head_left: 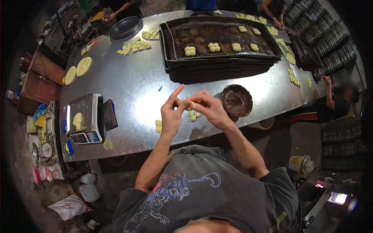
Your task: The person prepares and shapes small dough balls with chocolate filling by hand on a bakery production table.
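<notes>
My left hand (172,114) and my right hand (211,110) meet above the front of the metal table, with thumbs and fingers pinched together on a small piece of dough (192,105). My left index finger points up. Fingers cover most of that piece. Just below the hands, a cluster of dough balls (193,116) rests on the table. To the left of my left wrist lies a flat dough piece (158,126). A bowl (237,101) of dark brown paste stands right of my right hand.
Stacked black baking trays (223,70) hold several dough clusters on top. A digital scale (83,120) with a dough lump (78,121) sits left. Cut dough pieces (134,47), dough discs (83,66) and a brush (89,47) lie farther back. Other people stand around the table (132,83).
</notes>
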The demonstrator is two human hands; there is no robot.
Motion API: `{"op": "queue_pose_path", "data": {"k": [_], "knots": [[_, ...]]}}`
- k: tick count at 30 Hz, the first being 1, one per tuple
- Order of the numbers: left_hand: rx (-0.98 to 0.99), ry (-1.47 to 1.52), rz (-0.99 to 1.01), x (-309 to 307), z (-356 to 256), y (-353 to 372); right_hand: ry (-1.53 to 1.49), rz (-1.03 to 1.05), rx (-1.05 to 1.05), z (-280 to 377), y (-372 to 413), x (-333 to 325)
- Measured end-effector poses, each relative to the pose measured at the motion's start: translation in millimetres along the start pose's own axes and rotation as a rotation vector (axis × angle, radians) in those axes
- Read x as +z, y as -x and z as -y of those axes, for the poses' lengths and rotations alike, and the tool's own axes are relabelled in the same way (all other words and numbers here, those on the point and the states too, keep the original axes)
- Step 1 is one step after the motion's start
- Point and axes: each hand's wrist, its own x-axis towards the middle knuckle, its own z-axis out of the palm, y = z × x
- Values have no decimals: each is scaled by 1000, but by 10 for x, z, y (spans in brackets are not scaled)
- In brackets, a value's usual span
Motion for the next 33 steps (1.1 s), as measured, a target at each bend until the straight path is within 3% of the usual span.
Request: {"op": "queue_pose_path", "data": {"k": [3, 4, 5, 8, 11, 13, 15, 16, 18, 20, 23, 26, 29, 33], "knots": [[43, -29, -62, 72, 11, 8, 17, -32, -63, -81, -10, 19], [113, -82, -95, 131, -3, -7, 45, -11, -87, -76, -9, 27], [306, -247, -187, 209, -17, -63, 71, 11, -108, -71, -1, 46], [-235, -66, 93, 11, 125, -137, 103, 20, -147, 104, 27, 135], [-275, -103, 78, 16, -26, -59, 112, 20, -35, 149, 10, 67], [-76, -38, 28, 92, 38, -8, -55, 5, 154, 129, -30, 13], [160, 21, -37, 210, 104, 23, -175, -62, 138, 31, -105, -2], [140, -2, 45, 170, 93, 49, -283, -90, 148, 21, -137, 26], [158, -99, 26, 196, 62, 77, -396, -92, 178, -32, -169, 39], [252, -119, -35, 286, 76, 83, -246, -199, 113, -163, -198, 75], [150, 2, -20, 261, 130, 65, -126, -346, 4, -192, -142, 226], [28, 90, -138, 226, 66, 43, 109, -293, -157, -13, -50, 329], [-66, 112, -99, 156, 80, 70, 418, -241, -351, -55, 73, 350], [-90, 86, -40, 213, 65, 177, 732, -289, -435, -93, -17, 207]]}}
